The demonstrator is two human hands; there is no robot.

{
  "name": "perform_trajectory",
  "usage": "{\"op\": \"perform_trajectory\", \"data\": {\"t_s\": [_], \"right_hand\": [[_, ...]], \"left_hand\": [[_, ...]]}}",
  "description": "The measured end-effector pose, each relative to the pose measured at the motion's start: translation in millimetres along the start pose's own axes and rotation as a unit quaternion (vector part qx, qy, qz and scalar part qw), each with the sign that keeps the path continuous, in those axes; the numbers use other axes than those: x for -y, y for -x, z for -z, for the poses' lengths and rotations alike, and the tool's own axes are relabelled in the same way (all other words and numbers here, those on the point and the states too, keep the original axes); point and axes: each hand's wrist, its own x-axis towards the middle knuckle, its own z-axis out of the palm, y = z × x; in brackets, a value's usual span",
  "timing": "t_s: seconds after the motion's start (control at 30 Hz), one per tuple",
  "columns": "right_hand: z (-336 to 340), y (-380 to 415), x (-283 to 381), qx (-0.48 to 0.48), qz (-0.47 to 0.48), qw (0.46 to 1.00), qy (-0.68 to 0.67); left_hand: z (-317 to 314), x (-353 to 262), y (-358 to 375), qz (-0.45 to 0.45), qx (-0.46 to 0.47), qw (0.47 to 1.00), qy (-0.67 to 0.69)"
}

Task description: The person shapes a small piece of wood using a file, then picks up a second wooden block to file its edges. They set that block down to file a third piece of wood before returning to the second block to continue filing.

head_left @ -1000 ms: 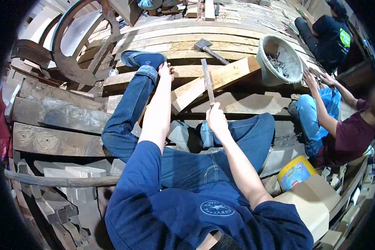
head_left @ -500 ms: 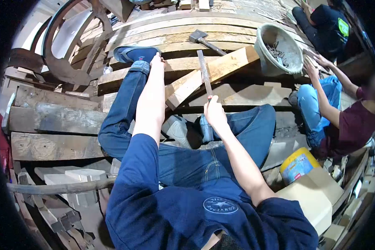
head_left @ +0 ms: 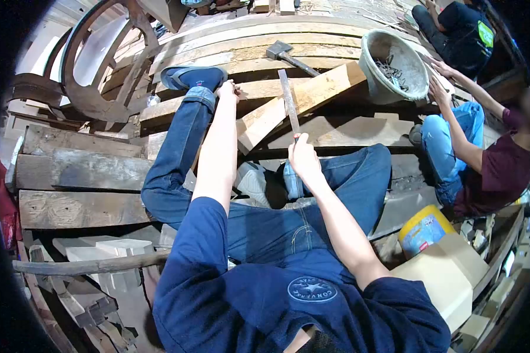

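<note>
My right hand (head_left: 304, 157) is wrapped round the lower end of a long, flat metal blade (head_left: 290, 101), its handle mostly hidden in my fist. The blade points away from me and overlaps a pale wooden beam (head_left: 303, 106) lying diagonally across the planks. Beside my sandalled foot (head_left: 194, 77), at the near end of that beam, is my left hand (head_left: 228, 90) with its fingers curled in; I cannot tell what is in them. Beyond the beam a mallet (head_left: 282, 52) with a dark square head rests on the boards.
A grey bucket (head_left: 394, 67) with nails or metal scraps stands at the beam's far end. To the right sits a person in a maroon shirt (head_left: 497, 170); another in dark clothes (head_left: 459, 35) is behind. A yellow tub (head_left: 424, 229) is at my right, a curved wooden frame (head_left: 70, 70) at left.
My left hand has shifted slightly right and down, away from my foot. My right hand and the blade hold nearly the same place. The view has moved slightly.
</note>
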Motion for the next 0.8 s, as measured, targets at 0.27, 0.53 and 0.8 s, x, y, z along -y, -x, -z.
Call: {"op": "perform_trajectory", "data": {"t_s": [0.27, 0.53, 0.8], "right_hand": [[-0.9, 0.2, -1.3, 0.005, -0.004, 1.000, -0.023], [-0.7, 3.8, -1.6, -0.016, -0.002, 0.999, -0.030], [3.9, 2.5, -1.8, -0.007, -0.007, 1.000, -0.014]], "left_hand": [[-4.7, -20.3, 36.7, -0.023, -0.005, 0.994, 0.104], [-18.0, -24.2, 32.5, 0.010, -0.036, 0.979, 0.199], [-52.8, -44.2, 72.8, 0.085, -0.135, 0.945, 0.284]]}}
